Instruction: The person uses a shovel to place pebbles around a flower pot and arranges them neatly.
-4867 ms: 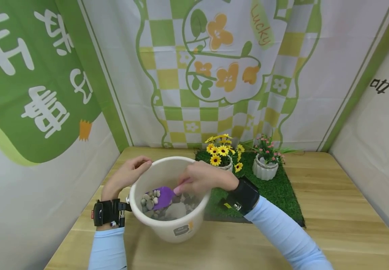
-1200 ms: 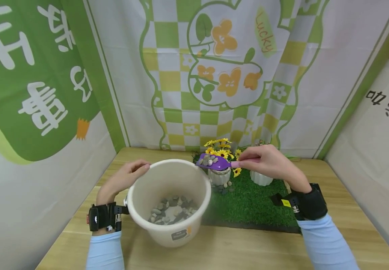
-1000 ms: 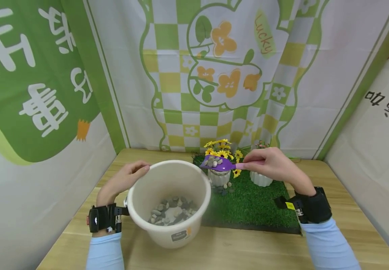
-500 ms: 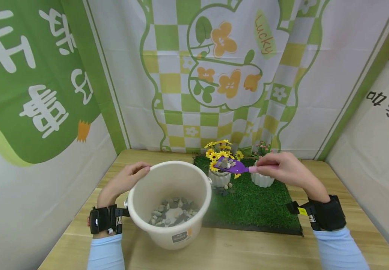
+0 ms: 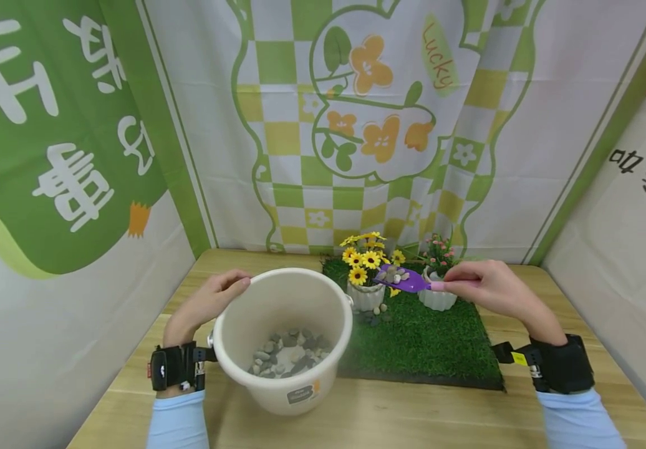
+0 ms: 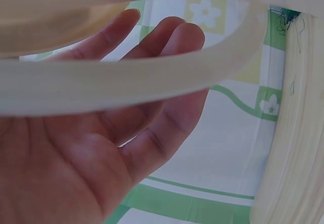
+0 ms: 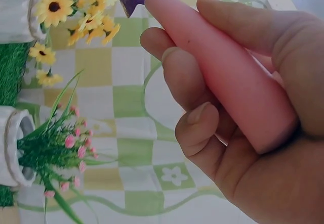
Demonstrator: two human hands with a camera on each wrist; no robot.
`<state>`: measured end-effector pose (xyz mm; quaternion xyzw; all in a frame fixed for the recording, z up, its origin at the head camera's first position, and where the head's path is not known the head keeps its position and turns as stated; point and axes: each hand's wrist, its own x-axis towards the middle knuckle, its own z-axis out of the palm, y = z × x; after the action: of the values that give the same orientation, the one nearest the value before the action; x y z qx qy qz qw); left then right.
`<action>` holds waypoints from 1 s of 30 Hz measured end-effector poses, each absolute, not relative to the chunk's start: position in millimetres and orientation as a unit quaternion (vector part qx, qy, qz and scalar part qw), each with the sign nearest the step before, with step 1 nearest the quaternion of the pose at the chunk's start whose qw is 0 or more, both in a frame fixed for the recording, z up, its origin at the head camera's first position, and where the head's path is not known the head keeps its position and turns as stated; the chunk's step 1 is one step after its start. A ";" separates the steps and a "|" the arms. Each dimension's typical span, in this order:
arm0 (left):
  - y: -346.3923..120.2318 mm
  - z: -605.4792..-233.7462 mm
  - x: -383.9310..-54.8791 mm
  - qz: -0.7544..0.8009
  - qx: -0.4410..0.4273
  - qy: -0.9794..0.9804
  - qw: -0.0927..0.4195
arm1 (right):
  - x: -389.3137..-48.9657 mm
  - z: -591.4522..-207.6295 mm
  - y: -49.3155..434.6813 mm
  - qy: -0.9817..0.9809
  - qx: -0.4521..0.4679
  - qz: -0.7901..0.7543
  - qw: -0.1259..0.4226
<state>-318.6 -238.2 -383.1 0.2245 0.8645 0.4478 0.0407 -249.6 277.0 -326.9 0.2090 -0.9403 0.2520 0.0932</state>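
Note:
The left hand (image 5: 213, 298) holds the left rim of a cream plastic bucket (image 5: 284, 398), with its thumb at the edge. In the left wrist view its curved fingers (image 6: 177, 118) lie behind the bucket's white band-like handle (image 6: 101, 85). Grey and pale pebbles (image 5: 267, 357) lie on the bucket floor. My right hand (image 5: 488, 287) grips the pink handle (image 7: 223, 72) of a small toy shovel (image 5: 413, 284), its fingers wrapped around it. Several pebbles (image 5: 394, 274) sit on the shovel's purple blade, which is level beside the pot of yellow flowers (image 5: 365, 298).
A pot of pink flowers (image 5: 437, 299) stands right of the yellow ones, partly behind the shovel handle. Both pots are on a green turf mat (image 5: 429, 349), with loose pebbles (image 5: 373, 317) by the yellow-flower pot. The wooden table (image 5: 390, 418) meets printed cloth walls behind and at the sides.
The right hand took pebbles from the bucket on the shovel, lifted them out and moved right past the yellow-flower pot. The left hand stays at the rim.

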 end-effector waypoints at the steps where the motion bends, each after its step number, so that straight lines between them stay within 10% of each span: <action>1: -238.1 -383.7 -318.8 0.448 0.225 0.865 0.040 | -249.1 -327.7 278.8 -0.940 0.210 0.250 0.094; 30: -239.1 -386.1 -320.6 0.457 0.235 0.857 0.041 | -239.9 -356.2 309.4 -0.938 0.205 0.259 0.103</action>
<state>-320.6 -239.1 -386.1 0.2346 0.8571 0.4568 0.0411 -239.9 309.4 -356.2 0.2051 -0.9382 0.2592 0.1031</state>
